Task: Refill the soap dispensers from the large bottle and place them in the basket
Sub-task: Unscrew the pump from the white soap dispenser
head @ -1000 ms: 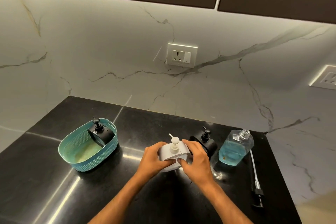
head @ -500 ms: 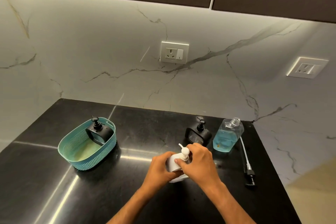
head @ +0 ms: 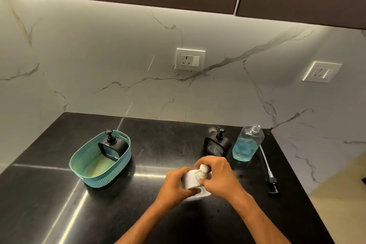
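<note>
Here, on the black bench [head: 59, 204]: white dispenser [head: 191, 181] near the front edge, clasped round its body by the left hand [head: 176, 186], thumb across the front face, presumably to stop it turning. Right hand [head: 219, 176] curled over the top, fingers pinching the white pump [head: 203, 170], probably twisting its collar; whether loosening or tightening cannot be told. Well off to the left, teal basket [head: 83, 156] with one black dispenser [head: 112, 145] already leaning inside against the far wall, so likely one unit done. Behind the hands, a second black dispenser [head: 216, 143] upright on the bench, just beside the large bottle [head: 247, 144], kept close for pouring. Bottle uncapped, blue soap filling only the lower part; its own pump [head: 268, 168] laid flat to the right, tube pointing back toward the bottle. Hard to make out: soap level in the white dispenser, hidden by both hands and the opaque shell; fill of the black one behind, seen only through a dim front window; lower right of the white body, covered by the right palm.
</note>
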A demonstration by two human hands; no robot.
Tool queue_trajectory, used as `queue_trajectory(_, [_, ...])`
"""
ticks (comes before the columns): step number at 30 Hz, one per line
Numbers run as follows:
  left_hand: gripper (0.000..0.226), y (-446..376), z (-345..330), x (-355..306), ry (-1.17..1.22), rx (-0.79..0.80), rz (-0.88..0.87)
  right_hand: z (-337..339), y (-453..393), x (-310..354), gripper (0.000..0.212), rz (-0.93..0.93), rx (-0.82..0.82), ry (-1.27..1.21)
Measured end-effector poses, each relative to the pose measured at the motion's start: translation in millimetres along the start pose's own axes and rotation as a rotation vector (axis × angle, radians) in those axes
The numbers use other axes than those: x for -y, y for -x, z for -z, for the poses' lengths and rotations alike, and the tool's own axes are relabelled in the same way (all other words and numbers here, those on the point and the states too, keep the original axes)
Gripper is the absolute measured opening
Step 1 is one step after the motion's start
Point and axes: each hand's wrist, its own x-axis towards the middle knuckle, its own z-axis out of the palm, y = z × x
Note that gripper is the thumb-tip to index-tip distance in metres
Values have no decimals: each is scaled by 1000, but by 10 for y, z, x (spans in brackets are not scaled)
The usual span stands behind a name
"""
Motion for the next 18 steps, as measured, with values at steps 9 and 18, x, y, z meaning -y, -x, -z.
queue_trajectory(9, [43, -26, 24, -48, 58, -52, -26, -2, 2, 198, 33, -52, -122, 254])
queue_trajectory(18, [45, -15, 20, -11, 41, -59, -6, 49, -44, 279, 56, -75, -19, 261])
